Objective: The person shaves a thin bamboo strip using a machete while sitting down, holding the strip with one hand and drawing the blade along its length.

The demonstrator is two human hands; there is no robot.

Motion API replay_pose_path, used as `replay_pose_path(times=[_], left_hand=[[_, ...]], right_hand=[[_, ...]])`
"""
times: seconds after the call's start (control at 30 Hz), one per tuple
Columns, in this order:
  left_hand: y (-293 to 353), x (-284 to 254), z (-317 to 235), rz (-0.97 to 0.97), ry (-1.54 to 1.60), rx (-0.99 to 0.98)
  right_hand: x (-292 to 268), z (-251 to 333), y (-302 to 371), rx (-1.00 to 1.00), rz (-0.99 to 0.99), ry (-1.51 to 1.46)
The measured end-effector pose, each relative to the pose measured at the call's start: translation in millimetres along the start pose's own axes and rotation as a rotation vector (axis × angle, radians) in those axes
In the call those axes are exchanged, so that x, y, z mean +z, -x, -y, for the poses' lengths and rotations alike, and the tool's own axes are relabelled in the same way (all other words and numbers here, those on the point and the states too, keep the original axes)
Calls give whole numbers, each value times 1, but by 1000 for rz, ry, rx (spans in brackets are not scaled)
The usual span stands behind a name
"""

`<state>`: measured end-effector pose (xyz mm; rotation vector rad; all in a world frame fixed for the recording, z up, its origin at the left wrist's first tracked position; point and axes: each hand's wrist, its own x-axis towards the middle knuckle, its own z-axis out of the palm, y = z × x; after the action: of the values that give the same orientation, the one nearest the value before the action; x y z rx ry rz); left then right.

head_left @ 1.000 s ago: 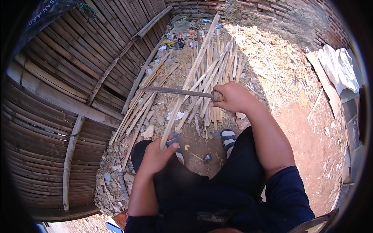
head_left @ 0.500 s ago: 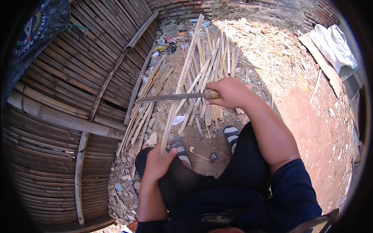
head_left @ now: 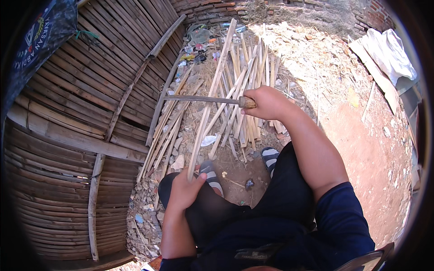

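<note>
My left hand [head_left: 185, 187] is closed round the near end of a long, pale bamboo strip [head_left: 202, 135], which slants away from my left knee over the pile. In my right hand [head_left: 267, 105] is the wooden handle of a machete [head_left: 203, 99]. Its long dark blade points left and lies across the strip, about midway along it; whether the edge touches or bites into the strip I cannot tell. Beneath and beyond lies a heap of split bamboo strips [head_left: 246, 86], with more strips [head_left: 165, 131] spread at the left.
A bamboo-slat wall [head_left: 68, 113] rises close on the left, with a dark printed cloth [head_left: 45, 40] on it. A brick wall [head_left: 212, 13] bounds the far side. Rubble and scraps cover the ground. At the right lie a white sack [head_left: 389, 54] and a board [head_left: 373, 74].
My right hand has moved the machete a little farther away along the strip. My left hand keeps its hold in nearly the same place.
</note>
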<state>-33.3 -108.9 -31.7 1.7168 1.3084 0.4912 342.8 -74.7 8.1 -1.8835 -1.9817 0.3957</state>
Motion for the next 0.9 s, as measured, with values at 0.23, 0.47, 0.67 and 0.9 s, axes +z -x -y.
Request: replay_pose_path(times=[0.23, 0.47, 0.67, 0.9], left_hand=[[3, 1, 5, -5, 83, 24], [4, -3, -16, 40, 55, -101], [3, -3, -6, 35, 90, -43], [2, -3, -1, 30, 138, -34]], right_hand=[[21, 52, 20, -356, 225, 155], [15, -6, -1, -118, -61, -25], [24, 30, 16, -327, 44, 70], [11, 4, 2, -131, 123, 23]])
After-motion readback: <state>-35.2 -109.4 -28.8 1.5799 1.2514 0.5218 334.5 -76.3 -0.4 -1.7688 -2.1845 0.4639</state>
